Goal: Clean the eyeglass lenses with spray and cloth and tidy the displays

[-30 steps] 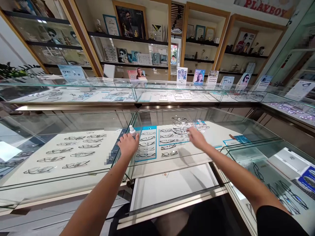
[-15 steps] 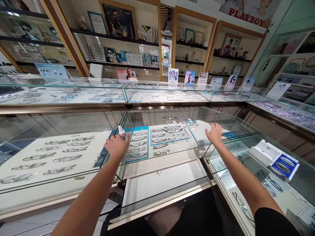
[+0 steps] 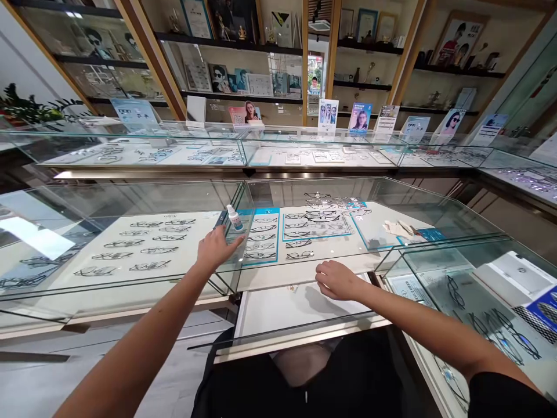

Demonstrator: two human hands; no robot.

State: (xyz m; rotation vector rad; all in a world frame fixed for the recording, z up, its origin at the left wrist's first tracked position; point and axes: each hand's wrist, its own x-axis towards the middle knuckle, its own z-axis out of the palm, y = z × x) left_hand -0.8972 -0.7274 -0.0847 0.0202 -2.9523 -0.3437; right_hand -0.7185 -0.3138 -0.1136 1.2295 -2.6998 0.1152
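Currently see small white-capped btl (image 3: 235, 219) a bit L of ctr of frame, roughly upright on the glass top. Have L hand (image 3: 216, 249) just beside it, on the near side, fingers partly spread, thumb out toward the btl, nothing seen in its grip; can't tell if touching btl. Have R hand (image 3: 338, 280) lower, R of ctr, palm down w/ fingers loosely curled, over the white drawer (image 3: 270, 316); can't tell if anything's in it, palm hidden. Note glasses in a blue-edged panel (image 3: 277, 241) just R of btl, then more in a wider blue-edged tray (image 3: 317, 238) near ctr. Spot crumpled pale cloth (image 3: 399, 229) at R of ctr, well apart from both hands. See rows of glasses (image 3: 112, 256) under glass at L, plus white box (image 3: 517, 276) at far R, next to blue card (image 3: 546, 310). Behind, across upper part of frame, see long glass counter (image 3: 243, 152) w/ upright cards, e.g. purple-blue one (image 3: 360, 118); above that, shelves (image 3: 230, 43) w/ frames & trophies. See plant (image 3: 26, 107) at upper L.
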